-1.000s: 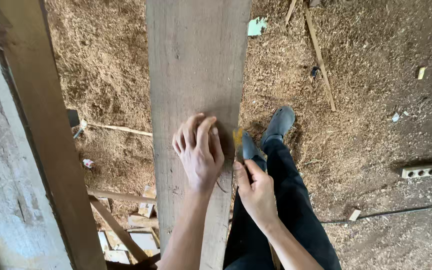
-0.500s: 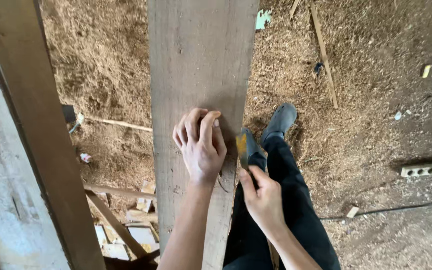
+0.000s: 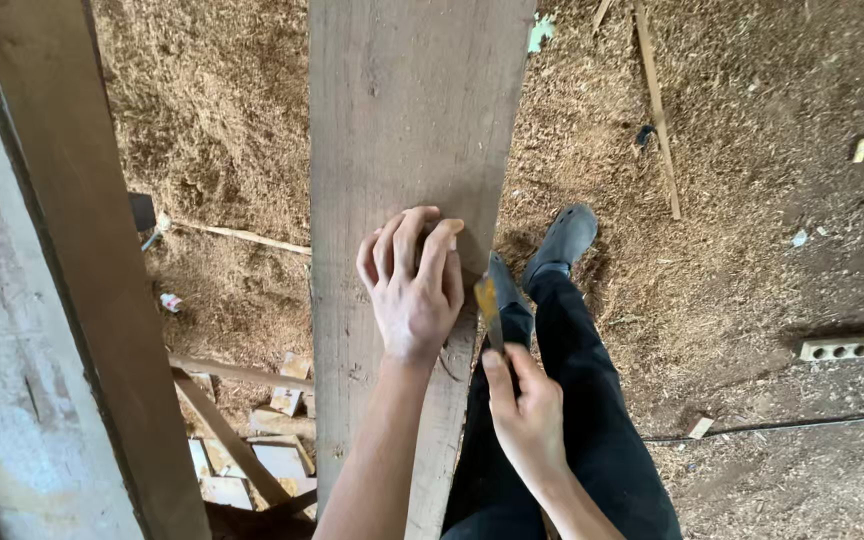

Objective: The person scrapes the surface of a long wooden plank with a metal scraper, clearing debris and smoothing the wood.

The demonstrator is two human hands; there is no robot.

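A long grey-brown wooden plank [image 3: 402,110] runs away from me down the middle of the head view. My left hand [image 3: 414,285] rests flat on it near its right edge, fingers bent and close together. My right hand [image 3: 522,410] grips a thin tool with a yellowish blade [image 3: 489,310], held against the plank's right edge just beside my left hand. Below are my legs in black trousers [image 3: 572,420] and grey shoes [image 3: 562,240].
Sawdust covers the floor [image 3: 752,230]. A thick wooden beam [image 3: 82,250] slants at the left beside a pale wall. Thin wood strips [image 3: 657,100] lie about. A white power strip [image 3: 852,349] with a black cable lies at the right. Offcut blocks [image 3: 262,460] lie lower left.
The view has shifted slightly. My right hand with the tool has edged up along the plank's side; my left hand stays pressed on the plank.
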